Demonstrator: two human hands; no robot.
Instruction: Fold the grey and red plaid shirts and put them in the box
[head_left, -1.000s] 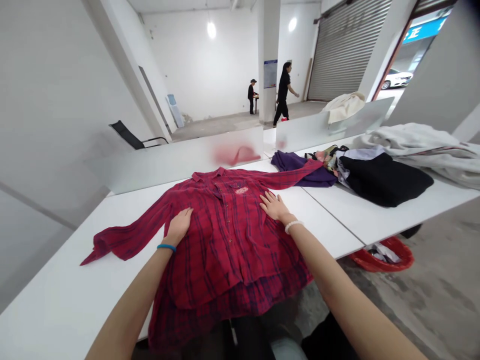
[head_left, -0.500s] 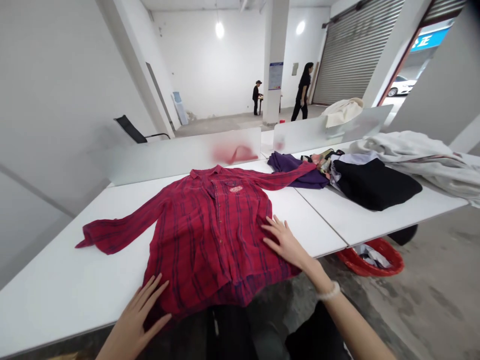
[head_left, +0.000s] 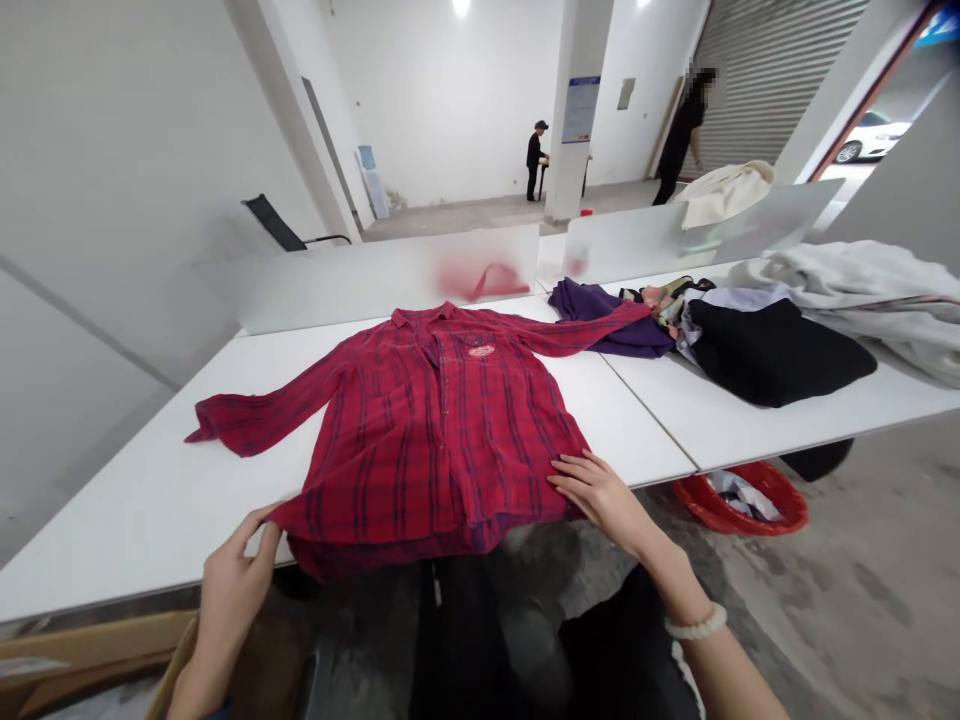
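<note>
Now red plaid shirt flat on white table, left hand pinching its hem corner, right hand open on hem

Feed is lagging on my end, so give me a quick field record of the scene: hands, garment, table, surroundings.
left hand: pinching the bottom left hem corner of the red plaid shirt
right hand: fingers flat on the shirt's bottom right hem
shirt: spread front up on the white table, sleeves out, hem hanging over the near edge
pile of clothes: on the table to the right
red basket: on the floor under the table
background: two people standing
</note>
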